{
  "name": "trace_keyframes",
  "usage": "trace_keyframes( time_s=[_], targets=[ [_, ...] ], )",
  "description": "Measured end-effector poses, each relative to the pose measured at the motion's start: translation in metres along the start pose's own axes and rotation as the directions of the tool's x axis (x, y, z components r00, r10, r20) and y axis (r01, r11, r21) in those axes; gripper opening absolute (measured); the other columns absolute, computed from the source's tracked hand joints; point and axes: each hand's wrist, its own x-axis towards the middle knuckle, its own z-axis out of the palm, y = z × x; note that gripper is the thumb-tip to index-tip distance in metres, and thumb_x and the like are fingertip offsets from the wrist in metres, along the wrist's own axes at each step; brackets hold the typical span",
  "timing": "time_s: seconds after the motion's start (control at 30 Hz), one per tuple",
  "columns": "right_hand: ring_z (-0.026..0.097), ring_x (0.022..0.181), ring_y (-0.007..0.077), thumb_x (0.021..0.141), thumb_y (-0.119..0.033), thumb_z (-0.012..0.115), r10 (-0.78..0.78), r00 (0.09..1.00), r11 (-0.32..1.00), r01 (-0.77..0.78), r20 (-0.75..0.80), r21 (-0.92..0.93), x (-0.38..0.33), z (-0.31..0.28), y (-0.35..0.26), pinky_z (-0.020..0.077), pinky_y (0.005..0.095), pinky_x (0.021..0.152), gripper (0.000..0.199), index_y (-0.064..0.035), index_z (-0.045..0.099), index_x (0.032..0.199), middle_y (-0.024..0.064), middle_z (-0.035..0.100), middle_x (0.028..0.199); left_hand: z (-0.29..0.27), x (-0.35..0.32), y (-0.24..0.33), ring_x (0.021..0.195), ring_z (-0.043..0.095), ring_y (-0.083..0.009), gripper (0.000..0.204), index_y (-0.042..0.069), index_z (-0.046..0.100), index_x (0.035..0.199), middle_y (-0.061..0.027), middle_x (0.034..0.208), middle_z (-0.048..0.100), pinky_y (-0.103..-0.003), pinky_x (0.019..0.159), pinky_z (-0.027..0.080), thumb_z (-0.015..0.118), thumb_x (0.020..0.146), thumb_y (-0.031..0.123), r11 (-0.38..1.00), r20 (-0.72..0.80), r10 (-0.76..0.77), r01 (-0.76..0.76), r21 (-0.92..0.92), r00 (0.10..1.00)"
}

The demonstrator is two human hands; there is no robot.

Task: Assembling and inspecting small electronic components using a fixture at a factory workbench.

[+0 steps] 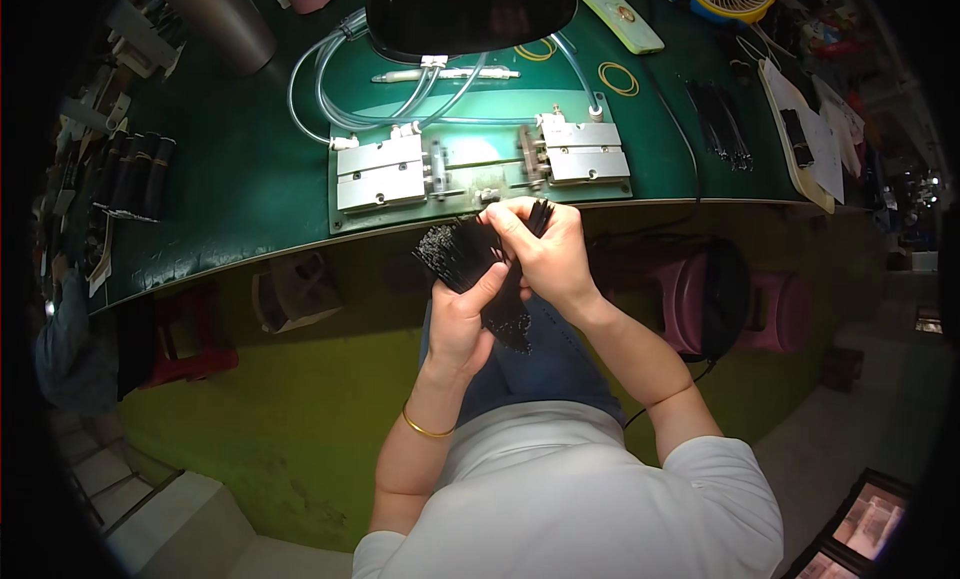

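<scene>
My left hand (462,327) is closed round a thick bundle of thin black wires (458,257), thumb across its side. The cut ends fan out at the upper left, and more ends hang below between my hands. My right hand (556,259) is pinched on a few black wires (540,217) at the bundle's right side, with their tips standing up past the fingers. Just beyond my hands is a fixture plate (470,214) at the table's front edge. It carries a left silver block (380,174) and a right silver block (585,154), facing each other across a lit gap.
Clear air tubes (320,89) loop behind the fixture, near a white pen (445,75). Bundled black wires (135,174) lie at left, loose black wires (720,124) at right. A dark lamp head (470,14) hangs over the back. Beneath the table edge stands a pink stool (685,304).
</scene>
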Motion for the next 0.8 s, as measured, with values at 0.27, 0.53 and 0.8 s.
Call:
trace_keyframes(
  time_s=[0.27, 0.53, 0.8],
  targets=[
    [0.040, 0.035, 0.0028, 0.083, -0.016, 0.053, 0.013, 1.000, 1.000, -0.012, -0.011, 0.012, 0.0043, 0.0000, 0.0022, 0.0287, 0.0175, 0.028, 0.022, 0.0012, 0.061, 0.074, -0.0018, 0.047, 0.049, 0.0007, 0.0039, 0.0009, 0.069, 0.055, -0.0174, 0.015, -0.002, 0.051, 0.096, -0.0080, 0.084, 0.055, -0.029, 0.062, 0.047, 0.052, 0.081, 0.001, 1.000, 0.023, 0.009, -0.009, 0.001, 1.000],
    [0.039, 0.035, 0.0026, 0.083, -0.017, 0.055, 0.044, 0.999, 0.998, -0.044, -0.017, 0.034, 0.0061, 0.0001, 0.0000, 0.0281, 0.0177, 0.028, 0.022, 0.0005, 0.060, 0.069, -0.0018, 0.048, 0.049, -0.0012, 0.0060, 0.0002, 0.070, 0.055, -0.0171, 0.014, -0.002, 0.052, 0.095, -0.0076, 0.085, 0.055, -0.030, 0.064, 0.048, 0.052, 0.081, 0.002, 1.000, 0.035, 0.007, -0.007, -0.004, 0.999],
    [0.039, 0.037, 0.0014, 0.082, -0.016, 0.055, -0.033, 0.999, 0.999, 0.033, 0.009, 0.020, 0.0054, -0.0021, 0.0061, 0.0266, 0.0181, 0.030, 0.022, -0.0002, 0.060, 0.068, -0.0024, 0.048, 0.049, -0.0018, 0.0048, 0.0024, 0.073, 0.057, -0.0175, 0.017, -0.002, 0.051, 0.098, -0.0084, 0.086, 0.056, -0.030, 0.064, 0.049, 0.053, 0.081, 0.001, 0.999, 0.054, -0.050, 0.051, -0.009, 0.997]
  ],
)
